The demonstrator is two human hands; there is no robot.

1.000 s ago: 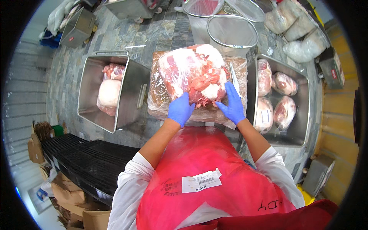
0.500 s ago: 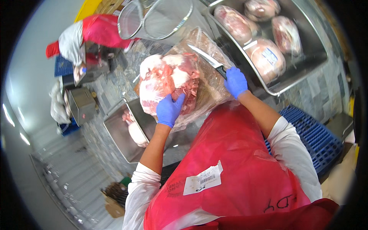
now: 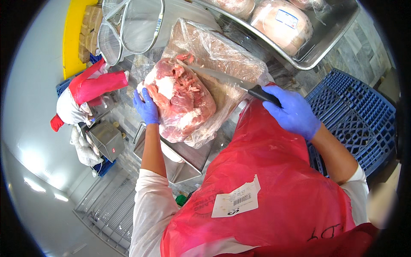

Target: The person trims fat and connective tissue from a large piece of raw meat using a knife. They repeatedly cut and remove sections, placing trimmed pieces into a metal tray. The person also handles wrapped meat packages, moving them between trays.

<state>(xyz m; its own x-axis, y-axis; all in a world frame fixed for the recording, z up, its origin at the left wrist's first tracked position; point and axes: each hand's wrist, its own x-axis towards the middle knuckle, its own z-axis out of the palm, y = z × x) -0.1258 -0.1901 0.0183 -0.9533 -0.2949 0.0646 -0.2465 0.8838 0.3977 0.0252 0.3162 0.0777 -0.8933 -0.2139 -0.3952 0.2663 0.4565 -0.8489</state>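
Observation:
A large piece of raw meat (image 3: 188, 100), pink-red with white fat, lies on a board wrapped in clear plastic (image 3: 231, 51). Against the meat's left side rests my left hand (image 3: 147, 108), in a blue glove, its fingers stretched out. My right hand (image 3: 295, 112), gloved the same, is closed around the black handle of a knife (image 3: 222, 78). The blade points left across the board, its tip end at the far upper edge of the meat. Whether the tip touches the meat I cannot tell.
A steel tub (image 3: 308, 64) with several plastic-wrapped meat pieces stands at the far right. Below the board is another steel container (image 3: 184, 171). Hoop-framed clear bags (image 3: 137, 25) hang at the far left. Blue plastic pallets (image 3: 355, 115) lie right; a co-worker in red (image 3: 94, 85) bends over at left.
My left hand has gone from the meat's near side to its left side. The meat now lies turned. My right hand has brought the knife nearer, its blade end now at the meat.

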